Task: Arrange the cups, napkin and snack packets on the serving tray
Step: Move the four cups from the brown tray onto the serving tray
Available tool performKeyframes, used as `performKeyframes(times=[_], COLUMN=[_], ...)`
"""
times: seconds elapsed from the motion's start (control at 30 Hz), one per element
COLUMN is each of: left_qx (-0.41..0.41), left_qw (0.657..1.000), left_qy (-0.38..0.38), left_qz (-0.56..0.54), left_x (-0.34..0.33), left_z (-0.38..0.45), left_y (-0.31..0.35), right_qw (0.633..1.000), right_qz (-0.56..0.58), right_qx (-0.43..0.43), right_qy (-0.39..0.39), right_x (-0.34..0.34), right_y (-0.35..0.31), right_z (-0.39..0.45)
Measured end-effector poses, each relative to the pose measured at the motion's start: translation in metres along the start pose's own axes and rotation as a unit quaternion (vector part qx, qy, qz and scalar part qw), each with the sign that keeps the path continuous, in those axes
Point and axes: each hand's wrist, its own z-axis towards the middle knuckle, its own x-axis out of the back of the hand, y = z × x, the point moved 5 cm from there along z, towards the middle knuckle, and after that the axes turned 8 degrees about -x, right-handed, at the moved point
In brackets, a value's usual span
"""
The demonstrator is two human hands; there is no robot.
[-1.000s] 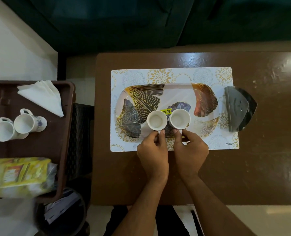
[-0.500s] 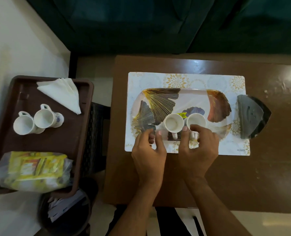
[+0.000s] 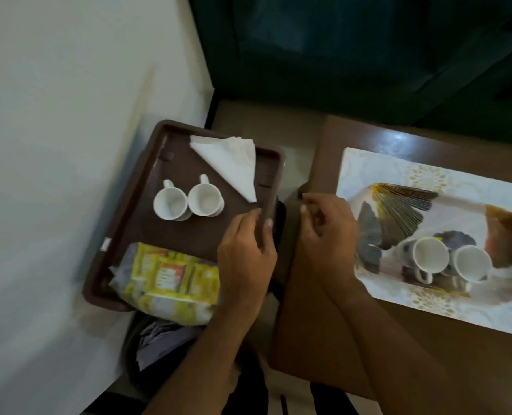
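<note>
The serving tray (image 3: 398,202) on the table (image 3: 323,310) is being cut off at right; motion blur is softening detail. The left hand (image 3: 245,256) is being held over the brown tray's (image 3: 147,163) near-right rim, its grip loose and empty; the right hand (image 3: 328,232), fingers loosely curled, is likewise holding nothing. Two cups (image 3: 451,260) are being carried by the serving tray; two more cups (image 3: 187,199), the napkin (image 3: 230,163) and snack packets (image 3: 171,277) are being kept in the brown tray.

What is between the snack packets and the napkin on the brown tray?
In the head view, two white cups sit side by side between the snack packets and the napkin.
</note>
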Motion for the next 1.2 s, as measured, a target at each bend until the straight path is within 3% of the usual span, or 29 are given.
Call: performKeyframes(times=[0.4, 0.57, 0.73, 0.9, 1.2], left_qx=[0.003, -0.021, -0.017, 0.012, 0.016], left_qw=[0.999, 0.998, 0.992, 0.985, 0.995], left_qy=[0.029, -0.02, -0.105, -0.154, -0.082], left_qz=[0.029, 0.063, 0.072, 0.073, 0.059], left_x=[0.074, 0.087, 0.081, 0.074, 0.079], left_z=[0.078, 0.104, 0.12, 0.118, 0.103], left_y=[-0.104, -0.127, -0.148, -0.163, -0.172], right_qw=[0.991, 0.951, 0.916, 0.921, 0.96], right_qz=[-0.026, -0.164, -0.215, -0.202, -0.158], right_qx=[0.087, 0.149, 0.202, 0.205, 0.138], right_qy=[-0.1, -0.215, -0.271, -0.261, -0.184], right_x=[-0.122, -0.152, -0.161, -0.157, -0.136], right_y=[-0.098, -0.102, -0.108, -0.109, -0.095], right_z=[0.032, 0.047, 0.057, 0.056, 0.043])
